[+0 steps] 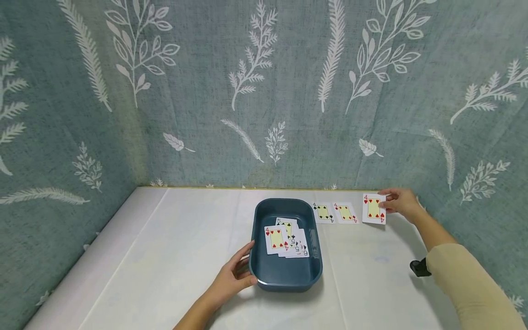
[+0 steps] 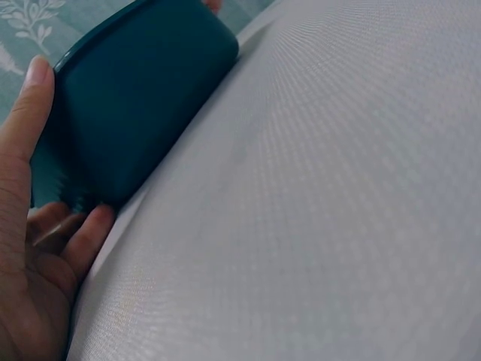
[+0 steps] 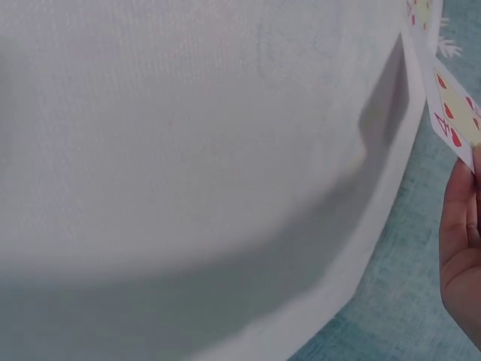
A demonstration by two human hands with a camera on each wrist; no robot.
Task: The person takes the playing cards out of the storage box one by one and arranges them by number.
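In the head view my right hand (image 1: 402, 202) pinches the edge of a four of hearts playing card (image 1: 373, 208) near the back of the table. The right wrist view shows the same card (image 3: 455, 113) tilted in the fingertips. To its left lie a red four (image 1: 345, 213) and a black four (image 1: 323, 213), side by side and face up. My left hand (image 1: 231, 272) holds the near left side of a dark blue tray (image 1: 284, 279), thumb at the rim and fingers against the wall, as the left wrist view shows. Inside the tray is an overlapping pile of cards (image 1: 275, 239), a red four on top.
A white cloth (image 1: 173, 247) covers the table. Patterned green fabric (image 1: 198, 151) rises behind it and at both sides. The tray stands mid-table, close to the black four. A black object (image 1: 420, 268) sits by the right sleeve's cuff.
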